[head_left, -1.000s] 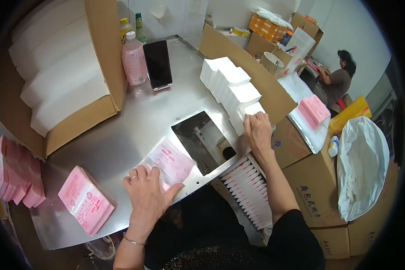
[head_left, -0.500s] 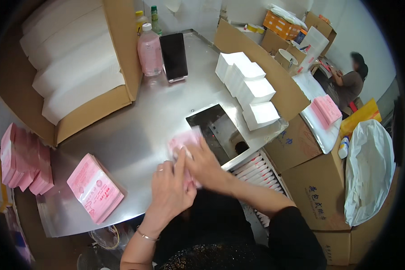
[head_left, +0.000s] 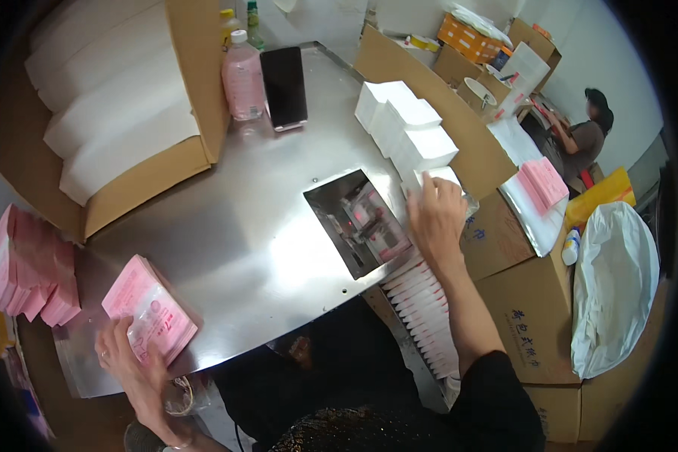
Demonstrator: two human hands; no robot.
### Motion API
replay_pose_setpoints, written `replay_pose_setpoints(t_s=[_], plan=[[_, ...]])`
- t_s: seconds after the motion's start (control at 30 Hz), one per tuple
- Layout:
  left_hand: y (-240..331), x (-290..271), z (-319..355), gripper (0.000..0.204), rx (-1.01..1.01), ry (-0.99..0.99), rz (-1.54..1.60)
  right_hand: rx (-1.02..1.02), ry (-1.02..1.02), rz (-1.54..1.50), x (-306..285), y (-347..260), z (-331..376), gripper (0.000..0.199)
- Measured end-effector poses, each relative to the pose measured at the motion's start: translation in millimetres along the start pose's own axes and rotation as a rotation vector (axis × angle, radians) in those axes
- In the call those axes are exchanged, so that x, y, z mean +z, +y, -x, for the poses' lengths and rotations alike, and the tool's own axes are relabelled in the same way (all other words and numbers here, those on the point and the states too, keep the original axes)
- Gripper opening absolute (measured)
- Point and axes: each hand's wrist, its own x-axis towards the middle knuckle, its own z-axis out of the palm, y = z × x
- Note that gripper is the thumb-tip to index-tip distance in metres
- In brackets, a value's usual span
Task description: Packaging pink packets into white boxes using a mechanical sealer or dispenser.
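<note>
As we start at the far left, pink bundles lean together well left of the square opening in the metal table, probably bunched to save space. Up and left of that opening sits a carton of white tissue, open side facing us, likely for easy reach. Here's the left hand, fingers loosely spread over the near edge of a flat pink stack, left of the opening; whether a sheet is pinched, we can't tell. Just right of the opening, white stacks stand in a row, seemingly so the nearest meets the hand first. And there's the right hand, fingers bent and slightly parted at that nearest stack, its grip hidden from us. Below right of the opening, white-and-red packs line up, presumably to fit closely.
</note>
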Motion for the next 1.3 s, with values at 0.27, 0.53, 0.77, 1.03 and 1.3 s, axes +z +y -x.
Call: replay_pose_setpoints(t_s=[0.27, 0.53, 0.77, 1.03, 1.3], plan=[[57.5, 20.8, -16.4, 0.018, 0.141, -0.119, 0.406, 0.123, -0.073, -0.083, 22.2, 36.6, 12.1, 0.014], [154.1, 94.9, -8.2, 0.037, 0.495, -0.259, 0.551, -0.327, 0.081, -0.555, 2.1, -59.9, 37.4, 0.042], [170.6, 98.3, -13.0, 0.085, 0.374, -0.242, 0.35, -0.509, -0.456, -0.466, 0.5, -130.4, 21.3, 0.028], [141.4, 94.9, -13.7, 0.056, 0.432, -0.216, 0.144, -0.058, -0.1, -0.139, -17.7, -39.3, 6.2, 0.018], [172.1, 96.4, -30.0, 0.063, 0.444, -0.177, 0.146, 0.138, -0.119, -0.051, 16.4, 30.2, 11.1, 0.018]])
